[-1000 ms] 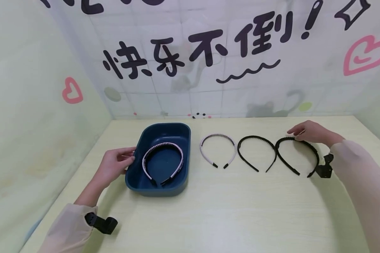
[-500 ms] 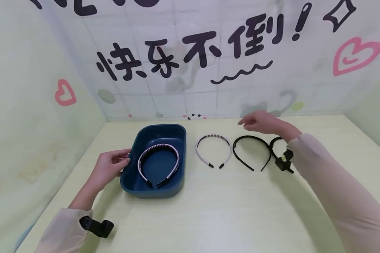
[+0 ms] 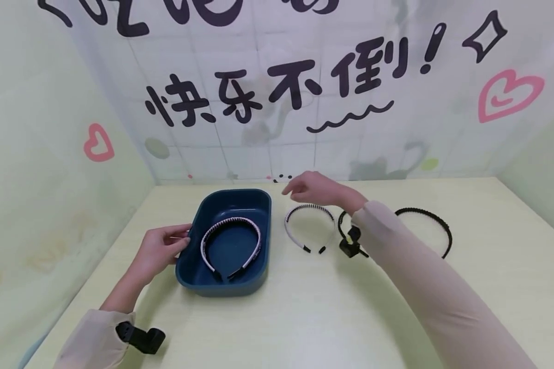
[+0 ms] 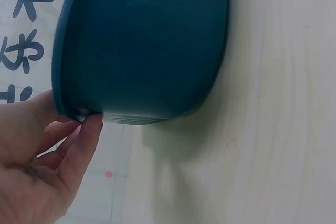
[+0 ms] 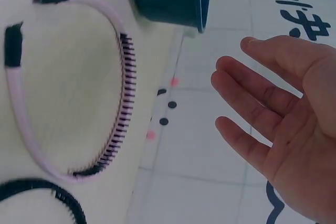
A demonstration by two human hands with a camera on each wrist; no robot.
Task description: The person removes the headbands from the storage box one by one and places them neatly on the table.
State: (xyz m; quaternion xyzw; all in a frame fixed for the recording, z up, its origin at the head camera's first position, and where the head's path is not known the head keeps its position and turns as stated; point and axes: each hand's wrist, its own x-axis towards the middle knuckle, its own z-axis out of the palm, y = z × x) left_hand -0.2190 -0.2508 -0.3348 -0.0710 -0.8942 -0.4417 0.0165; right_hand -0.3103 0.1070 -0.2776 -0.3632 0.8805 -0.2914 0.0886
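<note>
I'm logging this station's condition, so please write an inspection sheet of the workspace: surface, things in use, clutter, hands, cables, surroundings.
Surface: pale table, faintly wood-grained.
Job's things: blue bin with at least one pale toothed headband inside; on the table, a pinkish-white headband, a middle black headband and a far-right black headband, both black ones partly hidden by the right sleeve in the head view.
Clutter: nothing seen.
Hands: left hand pinches the bin's left edge; right hand is raised near the pinkish-white headband, fingers apart, holding nothing.
Cables: nothing seen.
Surroundings: back wall with dark lettering; a black device on each wrist.
</note>
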